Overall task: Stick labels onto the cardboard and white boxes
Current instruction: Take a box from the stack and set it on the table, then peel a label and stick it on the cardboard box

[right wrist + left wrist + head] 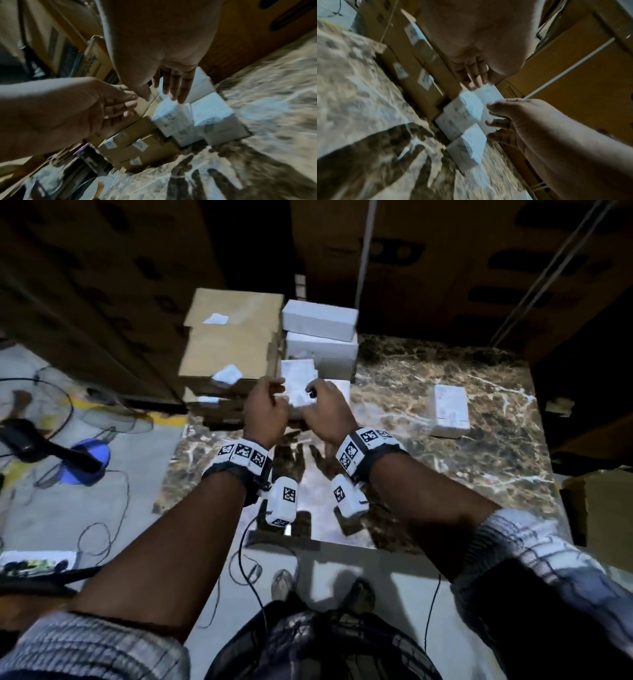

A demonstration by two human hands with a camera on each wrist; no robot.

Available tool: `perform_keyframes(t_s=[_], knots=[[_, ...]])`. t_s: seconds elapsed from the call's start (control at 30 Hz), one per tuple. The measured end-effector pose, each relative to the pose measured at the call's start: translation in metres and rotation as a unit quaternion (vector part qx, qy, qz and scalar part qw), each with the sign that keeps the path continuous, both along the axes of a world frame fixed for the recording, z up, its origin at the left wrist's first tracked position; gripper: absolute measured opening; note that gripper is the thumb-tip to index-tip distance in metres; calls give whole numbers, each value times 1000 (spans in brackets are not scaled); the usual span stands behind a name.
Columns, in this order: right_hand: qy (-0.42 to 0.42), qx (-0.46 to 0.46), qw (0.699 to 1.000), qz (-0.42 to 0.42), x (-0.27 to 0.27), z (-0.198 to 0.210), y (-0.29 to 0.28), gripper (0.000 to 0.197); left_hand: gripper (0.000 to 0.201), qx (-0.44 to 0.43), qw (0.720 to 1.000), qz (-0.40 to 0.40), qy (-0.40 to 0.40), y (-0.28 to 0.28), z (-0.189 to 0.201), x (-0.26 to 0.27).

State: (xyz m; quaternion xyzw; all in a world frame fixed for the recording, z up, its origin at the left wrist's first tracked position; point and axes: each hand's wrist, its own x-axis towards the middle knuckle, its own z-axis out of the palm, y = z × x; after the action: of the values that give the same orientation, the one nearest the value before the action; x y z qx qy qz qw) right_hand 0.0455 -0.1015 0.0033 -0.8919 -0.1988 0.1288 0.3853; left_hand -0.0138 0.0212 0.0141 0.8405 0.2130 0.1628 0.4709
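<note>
Marble table [428, 460]: cardboard boxes [233, 350] stacked far-left, white boxes [320, 337] beside them, lone white box [449, 410] right.

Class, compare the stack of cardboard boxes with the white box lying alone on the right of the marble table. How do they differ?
The cardboard boxes are brown, piled at the table's far left edge; the lone white box is white, smaller, and lies singly on bare marble. Both hands work near the pile; nothing touches the lone box. Both carry white labels or print.

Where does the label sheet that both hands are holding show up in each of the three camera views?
Head: label sheet just above centre, between both hands.
Left wrist: label sheet right of centre, over the white boxes.
Right wrist: hidden or too blurred to pick out.
Shared landmark: the marble table.
</note>
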Motion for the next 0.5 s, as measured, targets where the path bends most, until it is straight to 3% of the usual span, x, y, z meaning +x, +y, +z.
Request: perform_keyframes(t_s=[0.1,0.23,0.37,0.5], knots=[[-29,1,999,30,-10,8,47,45,24,23,997,42,-68,45,12,-13],[-40,-1,999,-4,-17,11,87,68,26,72,986,94,-114,95,20,-24],[-34,-1,999,-16,-18,7,100,74,40,118,984,131,-10,130,13,-29],[-38,-1,999,-25,-16,4,104,72,48,71,994,45,63,145,7,-29]])
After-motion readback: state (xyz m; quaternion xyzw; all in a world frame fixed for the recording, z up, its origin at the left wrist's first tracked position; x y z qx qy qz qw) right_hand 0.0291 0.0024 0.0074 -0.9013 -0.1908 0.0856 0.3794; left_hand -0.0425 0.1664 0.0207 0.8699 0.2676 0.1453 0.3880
